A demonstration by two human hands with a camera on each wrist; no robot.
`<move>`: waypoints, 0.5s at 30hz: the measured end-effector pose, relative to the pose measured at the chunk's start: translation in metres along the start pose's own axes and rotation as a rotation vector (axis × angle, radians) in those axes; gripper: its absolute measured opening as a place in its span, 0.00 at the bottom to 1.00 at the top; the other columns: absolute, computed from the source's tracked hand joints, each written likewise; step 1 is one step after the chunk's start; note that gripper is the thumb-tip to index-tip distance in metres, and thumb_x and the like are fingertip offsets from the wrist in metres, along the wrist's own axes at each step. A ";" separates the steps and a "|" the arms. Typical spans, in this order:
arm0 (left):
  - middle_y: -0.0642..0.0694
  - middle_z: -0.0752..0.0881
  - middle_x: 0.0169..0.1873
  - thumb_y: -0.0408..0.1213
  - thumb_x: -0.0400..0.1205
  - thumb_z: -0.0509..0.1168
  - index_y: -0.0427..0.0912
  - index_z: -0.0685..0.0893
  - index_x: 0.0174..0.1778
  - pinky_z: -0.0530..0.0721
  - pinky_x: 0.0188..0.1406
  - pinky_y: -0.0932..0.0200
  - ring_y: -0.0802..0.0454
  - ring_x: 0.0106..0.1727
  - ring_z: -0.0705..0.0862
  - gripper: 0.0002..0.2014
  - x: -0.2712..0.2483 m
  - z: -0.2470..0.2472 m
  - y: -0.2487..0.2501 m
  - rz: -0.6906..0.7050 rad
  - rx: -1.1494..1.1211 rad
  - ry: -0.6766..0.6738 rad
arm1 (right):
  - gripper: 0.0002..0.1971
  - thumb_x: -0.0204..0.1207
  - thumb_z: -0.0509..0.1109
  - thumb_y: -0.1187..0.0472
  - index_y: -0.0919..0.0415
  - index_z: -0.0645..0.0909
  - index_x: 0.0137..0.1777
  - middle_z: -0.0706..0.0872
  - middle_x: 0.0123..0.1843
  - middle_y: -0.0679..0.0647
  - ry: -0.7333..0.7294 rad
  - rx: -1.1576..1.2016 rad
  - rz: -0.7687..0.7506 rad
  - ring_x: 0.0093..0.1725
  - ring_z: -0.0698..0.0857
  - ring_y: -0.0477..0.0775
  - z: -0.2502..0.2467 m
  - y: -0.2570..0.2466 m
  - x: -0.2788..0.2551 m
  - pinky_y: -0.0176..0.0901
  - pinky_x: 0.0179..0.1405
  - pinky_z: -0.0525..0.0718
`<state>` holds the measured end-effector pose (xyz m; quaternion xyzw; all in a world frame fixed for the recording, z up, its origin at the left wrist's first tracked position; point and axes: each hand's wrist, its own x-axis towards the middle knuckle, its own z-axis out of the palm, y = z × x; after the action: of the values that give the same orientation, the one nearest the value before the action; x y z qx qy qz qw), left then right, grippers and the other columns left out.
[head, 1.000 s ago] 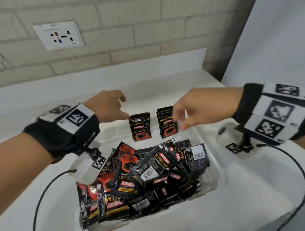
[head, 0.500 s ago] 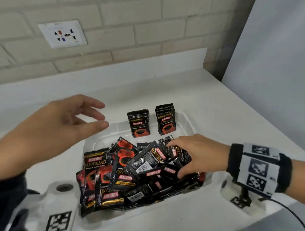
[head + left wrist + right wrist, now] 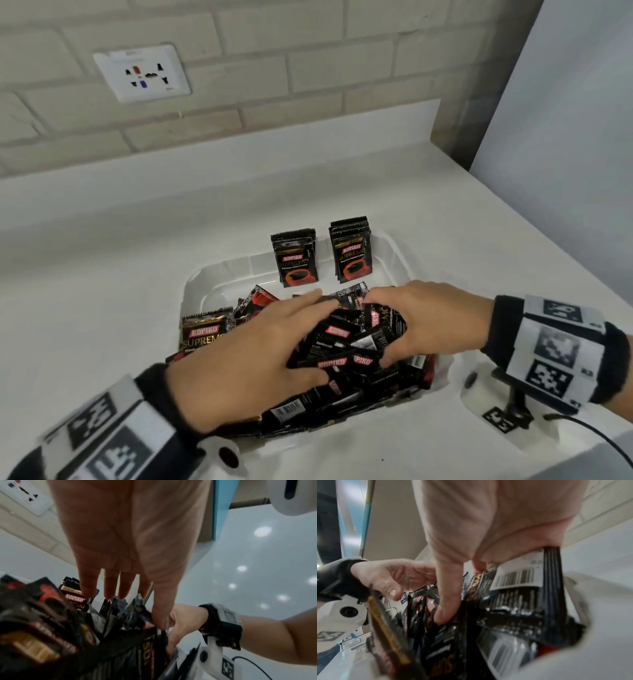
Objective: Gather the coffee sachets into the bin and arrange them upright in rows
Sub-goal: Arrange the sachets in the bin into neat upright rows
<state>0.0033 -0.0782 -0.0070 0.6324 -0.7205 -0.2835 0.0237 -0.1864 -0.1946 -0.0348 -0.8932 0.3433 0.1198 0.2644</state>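
Observation:
A white bin (image 3: 191, 284) on the counter holds a loose heap of black Kopiko coffee sachets (image 3: 342, 346). Two small upright stacks (image 3: 296, 260) (image 3: 352, 253) lean on the bin's far wall. My left hand (image 3: 308, 335) lies on the heap from the left, its fingers straight and its thumb pressing the near side. In the left wrist view the left hand (image 3: 137, 608) has its straight fingertips among sachet edges. My right hand (image 3: 380, 332) comes from the right and grips a bunch of sachets. The right wrist view shows the right hand (image 3: 464, 591) with its thumb dug in and a barcoded sachet (image 3: 518, 574) under its fingers.
A wall socket (image 3: 144, 73) sits on the brick wall behind the white counter (image 3: 102, 274). A tall pale panel (image 3: 565, 137) bounds the right side. A camera mount (image 3: 493, 404) and a black cable (image 3: 599, 442) hang by my right wrist.
Both hands left the upright stacks at the back. The right hand dropped onto the heap first, then the left hand came down from the air onto it.

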 end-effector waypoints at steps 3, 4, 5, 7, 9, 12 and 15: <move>0.77 0.42 0.69 0.52 0.82 0.61 0.68 0.40 0.78 0.37 0.58 0.90 0.81 0.68 0.43 0.38 0.004 0.004 -0.002 0.017 0.031 -0.023 | 0.31 0.62 0.76 0.39 0.39 0.70 0.64 0.86 0.51 0.44 0.017 0.004 -0.002 0.46 0.84 0.47 0.001 0.002 -0.001 0.46 0.49 0.82; 0.77 0.43 0.68 0.51 0.82 0.60 0.67 0.40 0.79 0.36 0.54 0.93 0.81 0.67 0.44 0.38 0.005 0.004 -0.002 0.021 0.038 -0.015 | 0.29 0.63 0.76 0.41 0.40 0.71 0.63 0.86 0.51 0.43 0.029 0.023 -0.004 0.46 0.83 0.47 0.001 0.002 -0.002 0.45 0.49 0.82; 0.76 0.45 0.69 0.51 0.83 0.60 0.65 0.41 0.79 0.37 0.50 0.95 0.81 0.66 0.45 0.37 0.006 0.004 -0.003 0.024 0.045 -0.005 | 0.27 0.64 0.77 0.43 0.41 0.72 0.63 0.86 0.50 0.42 0.039 0.054 -0.006 0.46 0.83 0.46 0.001 0.002 -0.002 0.44 0.49 0.81; 0.73 0.51 0.73 0.50 0.83 0.59 0.62 0.42 0.80 0.37 0.48 0.96 0.80 0.67 0.48 0.37 0.006 0.005 -0.003 0.030 0.059 0.012 | 0.25 0.65 0.78 0.47 0.42 0.75 0.61 0.84 0.49 0.39 0.046 0.122 -0.003 0.47 0.82 0.45 -0.001 0.002 -0.004 0.42 0.50 0.80; 0.67 0.54 0.79 0.51 0.83 0.59 0.61 0.41 0.81 0.39 0.52 0.93 0.76 0.73 0.51 0.37 0.006 0.007 -0.005 0.033 0.076 0.032 | 0.23 0.65 0.78 0.50 0.45 0.77 0.59 0.84 0.50 0.39 0.034 0.183 0.000 0.49 0.83 0.45 -0.004 0.004 -0.006 0.45 0.53 0.81; 0.64 0.55 0.80 0.51 0.83 0.59 0.60 0.41 0.81 0.41 0.57 0.87 0.69 0.78 0.54 0.37 0.005 0.010 -0.007 0.046 0.106 0.051 | 0.17 0.65 0.80 0.56 0.50 0.80 0.52 0.88 0.49 0.46 0.028 0.305 -0.012 0.47 0.86 0.48 -0.010 0.008 -0.009 0.50 0.53 0.83; 0.63 0.61 0.78 0.50 0.83 0.59 0.57 0.47 0.82 0.47 0.63 0.83 0.66 0.77 0.58 0.34 0.005 0.011 -0.008 0.084 0.143 0.067 | 0.12 0.66 0.79 0.65 0.52 0.82 0.45 0.90 0.45 0.48 0.053 0.430 -0.030 0.42 0.88 0.44 -0.019 0.012 -0.014 0.38 0.48 0.85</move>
<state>0.0048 -0.0784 -0.0211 0.6111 -0.7634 -0.2089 0.0146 -0.2043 -0.2046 -0.0183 -0.8242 0.3543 0.0162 0.4416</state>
